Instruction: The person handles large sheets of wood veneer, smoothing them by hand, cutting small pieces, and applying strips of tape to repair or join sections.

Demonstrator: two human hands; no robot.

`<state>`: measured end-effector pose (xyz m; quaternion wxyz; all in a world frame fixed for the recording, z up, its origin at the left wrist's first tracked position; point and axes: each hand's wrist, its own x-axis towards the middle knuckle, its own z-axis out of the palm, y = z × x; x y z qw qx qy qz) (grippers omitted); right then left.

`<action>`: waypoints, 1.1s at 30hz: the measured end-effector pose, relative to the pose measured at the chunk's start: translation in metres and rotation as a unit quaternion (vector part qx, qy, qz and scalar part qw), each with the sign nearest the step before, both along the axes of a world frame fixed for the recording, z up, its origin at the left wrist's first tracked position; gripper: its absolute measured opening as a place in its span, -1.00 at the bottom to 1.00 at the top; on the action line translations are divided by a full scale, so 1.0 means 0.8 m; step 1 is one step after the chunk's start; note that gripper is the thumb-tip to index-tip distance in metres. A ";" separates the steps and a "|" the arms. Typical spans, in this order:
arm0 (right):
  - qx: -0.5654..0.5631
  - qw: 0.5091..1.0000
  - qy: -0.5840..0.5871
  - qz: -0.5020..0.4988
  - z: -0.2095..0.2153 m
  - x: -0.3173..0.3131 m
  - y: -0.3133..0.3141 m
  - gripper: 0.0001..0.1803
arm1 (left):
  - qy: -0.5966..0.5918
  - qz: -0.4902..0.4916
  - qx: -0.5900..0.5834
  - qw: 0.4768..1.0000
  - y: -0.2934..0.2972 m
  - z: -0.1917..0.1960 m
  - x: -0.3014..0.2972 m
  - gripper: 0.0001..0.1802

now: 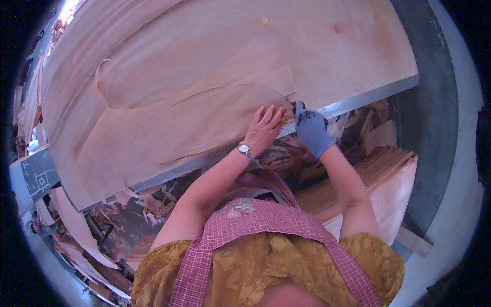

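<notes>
Thin sheets of pale wood veneer [348, 48] cover the worktop in front of me. On top lies a narrower veneer piece [189, 125] with a curved, wavy edge. My bare left hand [265, 130], a watch on its wrist, lies with fingers spread on the right end of that piece, near the front edge. Just right of it, my right hand [311, 127] wears a grey-blue glove with dark stains. Its fingers are closed at the veneer's edge, beside the worktop's metal rim [365, 96]. Whatever it grips is small, dark and mostly hidden.
Below the rim lie many torn veneer scraps [291, 161]. A stack of veneer sheets [365, 187] stands at the lower right, with a wooden bar [413, 241] by its base. A dark metal plate with pale markings [38, 176] sits at the left corner; long strips [84, 230] hang below it.
</notes>
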<state>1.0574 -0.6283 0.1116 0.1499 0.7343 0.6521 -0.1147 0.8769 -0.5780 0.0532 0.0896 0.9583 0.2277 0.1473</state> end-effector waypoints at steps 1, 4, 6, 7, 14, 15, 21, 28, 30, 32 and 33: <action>-0.008 0.999 -0.029 -0.011 -0.009 -0.008 -0.006 -0.64 | -0.006 -0.008 0.007 1.000 0.002 -0.005 -0.004 -0.46; -0.055 0.993 -0.060 -0.086 -0.044 -0.014 -0.018 -0.56 | -0.011 -0.009 0.024 1.000 0.002 -0.014 -0.004 -0.43; 0.039 0.998 -0.024 -0.037 -0.051 -0.001 -0.041 -0.49 | -0.014 -0.002 0.030 0.999 -0.004 -0.017 -0.005 -0.43; 0.090 0.996 -0.006 -0.010 -0.056 0.008 -0.051 -0.45 | -0.020 0.002 0.034 0.999 -0.003 -0.018 -0.005 -0.44; 0.092 0.995 0.020 -0.023 -0.059 0.030 -0.090 -0.49 | -0.018 0.009 0.066 0.998 0.001 -0.019 -0.001 -0.46; 0.053 0.997 0.020 -0.055 -0.058 0.035 -0.114 -0.50 | -0.021 0.007 0.064 0.998 0.001 -0.019 0.000 -0.47; 0.018 0.964 0.122 -0.237 -0.021 0.057 -0.155 -0.54 | -0.016 0.013 0.077 0.997 -0.004 -0.029 -0.006 -0.46; 0.190 0.964 0.186 -0.031 -0.049 0.090 0.036 -0.50 | -0.019 -0.014 0.003 1.000 0.000 -0.014 -0.007 -0.36; 0.193 0.890 0.390 -0.136 -0.052 0.125 0.073 -0.40 | -0.006 -0.028 -0.022 0.999 -0.001 -0.004 -0.004 -0.35; 0.225 0.863 0.418 -0.170 -0.029 0.100 0.116 -0.32 | 0.009 -0.026 -0.054 0.998 0.001 0.003 -0.009 -0.36; 0.259 0.887 0.349 -0.156 -0.003 0.072 0.135 -0.29 | 0.013 -0.019 -0.065 0.998 0.005 0.005 -0.016 -0.36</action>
